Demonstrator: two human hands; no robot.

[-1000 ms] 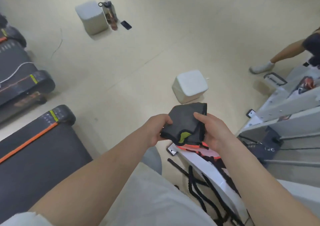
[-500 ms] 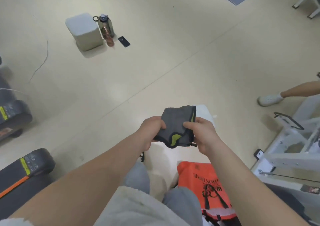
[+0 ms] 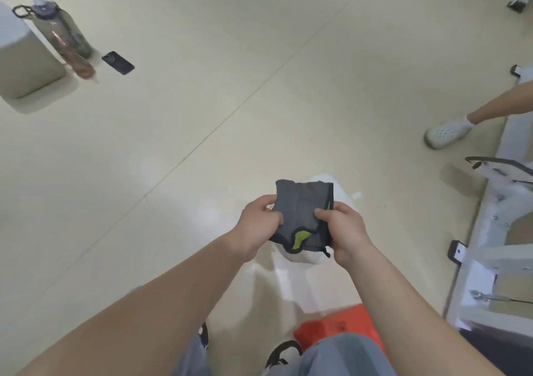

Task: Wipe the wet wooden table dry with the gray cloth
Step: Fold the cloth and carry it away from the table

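Both left hand [image 3: 257, 227] and right hand [image 3: 347, 231] still grip the folded gray green-trimmed cloth [image 3: 300, 209]; no wet bench appears, so wiping hasn't begun.

The person is wearing grey-blue trousers [image 3: 340, 355], covering both knees. Dark shoes [image 3: 284, 346] with pale patches are peeking out below them. Both forearms [image 3: 161, 297] are showing bare along their visible length.

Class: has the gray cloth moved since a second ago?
Yes. The gray cloth, pinched by the left hand and right hand, has gone forward: it was short of the white cube on the floor, and now overlaps it.
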